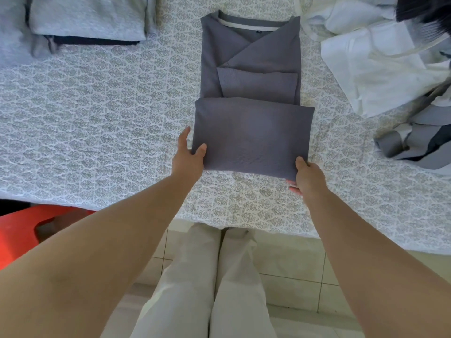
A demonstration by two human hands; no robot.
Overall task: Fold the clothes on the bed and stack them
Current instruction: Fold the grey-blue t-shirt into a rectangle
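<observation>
The grey sweater (251, 76) lies mid-bed, near the bed's (97, 123) front edge, its lower part folded up. The left hand (188, 158) pinches the fold's left corner; the right hand (308, 176) grips its right corner.

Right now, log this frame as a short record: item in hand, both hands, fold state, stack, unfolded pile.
item: grey sweater, on the bed
left hand: grips the near left corner of the folded-up lower part
right hand: grips the near right corner
fold state: sleeves crossed over the body, lower part doubled up
stack: folded light grey clothes, far left
unfolded pile: white and grey clothes, far right
</observation>
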